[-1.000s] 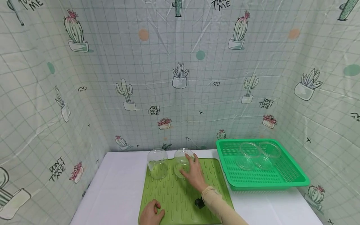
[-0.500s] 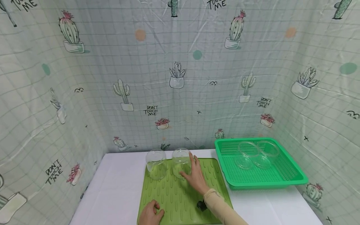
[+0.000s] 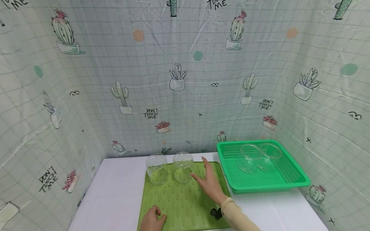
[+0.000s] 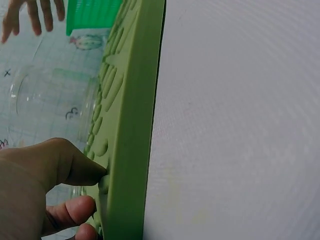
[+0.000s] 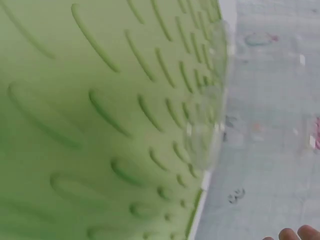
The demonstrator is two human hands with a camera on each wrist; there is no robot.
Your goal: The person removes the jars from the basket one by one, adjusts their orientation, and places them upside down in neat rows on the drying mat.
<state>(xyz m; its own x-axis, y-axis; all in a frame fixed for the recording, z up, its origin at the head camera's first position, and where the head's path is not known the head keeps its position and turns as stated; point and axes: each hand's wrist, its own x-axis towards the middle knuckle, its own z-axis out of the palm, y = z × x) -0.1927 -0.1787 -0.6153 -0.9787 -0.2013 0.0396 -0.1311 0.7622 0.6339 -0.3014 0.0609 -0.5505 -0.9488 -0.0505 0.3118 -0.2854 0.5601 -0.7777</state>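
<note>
Two clear, round-rimmed cups stand side by side on the far part of a green ridged mat (image 3: 182, 205): a left cup (image 3: 157, 177) and a right cup (image 3: 183, 175). To the right of the right cup is my right hand (image 3: 211, 184), fingers spread and apart from it, holding nothing. Only its fingertips (image 5: 306, 233) show at the corner of the right wrist view. My left hand (image 3: 152, 219) rests loosely curled at the mat's near left, with its thumb (image 4: 82, 167) against the mat's ridged surface and nothing held.
A green plastic basket (image 3: 267, 189) stands to the right of the mat. Inside it are two more clear cups (image 3: 251, 157). A white cloth covers the table (image 3: 112, 192), and a cactus-print curtain (image 3: 173, 96) hangs behind and at both sides.
My right hand has let go of the right cup and drawn away to the right, its fingers spreading. The cup stays on the mat. My left hand keeps its place; the head view has shifted slightly.
</note>
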